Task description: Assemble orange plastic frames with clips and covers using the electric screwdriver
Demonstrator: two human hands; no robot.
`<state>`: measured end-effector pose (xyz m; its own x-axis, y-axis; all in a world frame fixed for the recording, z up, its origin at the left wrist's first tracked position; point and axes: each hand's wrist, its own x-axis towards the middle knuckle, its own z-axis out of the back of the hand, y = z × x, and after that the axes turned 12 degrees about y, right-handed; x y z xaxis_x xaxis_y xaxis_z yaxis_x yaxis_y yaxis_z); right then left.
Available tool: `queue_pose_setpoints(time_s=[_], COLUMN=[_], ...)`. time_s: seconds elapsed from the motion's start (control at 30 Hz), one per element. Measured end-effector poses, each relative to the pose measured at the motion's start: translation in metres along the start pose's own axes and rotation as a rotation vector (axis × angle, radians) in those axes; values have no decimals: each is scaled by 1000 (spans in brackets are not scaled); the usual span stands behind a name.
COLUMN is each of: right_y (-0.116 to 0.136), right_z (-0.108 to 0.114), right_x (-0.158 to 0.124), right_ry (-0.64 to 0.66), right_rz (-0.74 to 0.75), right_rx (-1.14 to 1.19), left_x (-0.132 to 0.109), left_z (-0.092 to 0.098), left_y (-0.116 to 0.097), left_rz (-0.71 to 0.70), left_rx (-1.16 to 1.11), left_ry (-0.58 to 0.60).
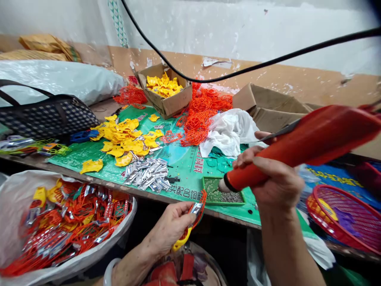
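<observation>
My left hand (174, 224) pinches a small assembly near the table's front edge: a shiny metal strip (196, 209) with a yellow plastic part (182, 239) below and orange cord (203, 197) beside it. My right hand (275, 178) is wrapped round a red electric screwdriver (285, 153), held aslant with its tip down at the left. That tip is over a green tray (205, 200) full of small screws (232, 197); whether it touches them, I cannot tell. Left of the tray lie a heap of metal strips (149, 174) and a pile of yellow plastic parts (122, 137).
A white sack (132, 216) of orange, yellow and metal pieces stands at lower left. Behind are a cardboard box (175, 104) of yellow parts, tangled orange cord (198, 115) and a white cloth (232, 131). A pink basket (351, 222) sits at right. A black cable (220, 78) hangs across.
</observation>
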<state>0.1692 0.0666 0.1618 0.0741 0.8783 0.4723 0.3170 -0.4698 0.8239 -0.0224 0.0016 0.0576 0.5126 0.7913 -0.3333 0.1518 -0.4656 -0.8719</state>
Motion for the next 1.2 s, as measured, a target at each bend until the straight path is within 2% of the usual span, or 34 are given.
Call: queue_pose_setpoints(time_s=[0.2,0.43,0.83,1.2], right_y=[9,5,-2,-11], right_z=[-18,-29,-29,-25], right_x=[-27,-34,-41,-49], right_ry=[139,175,213,251], right_rz=[-73,-108,-117,-168], right_rx=[155,177,137,20], left_x=[-1,-2,-1,-5], left_z=[-3,-3,-1,-9], left_y=[-4,-5,-3,-6], left_rz=[0,-19,-2,18], left_rx=[-34,-60,-72,-142], left_ry=[61,56,60,45])
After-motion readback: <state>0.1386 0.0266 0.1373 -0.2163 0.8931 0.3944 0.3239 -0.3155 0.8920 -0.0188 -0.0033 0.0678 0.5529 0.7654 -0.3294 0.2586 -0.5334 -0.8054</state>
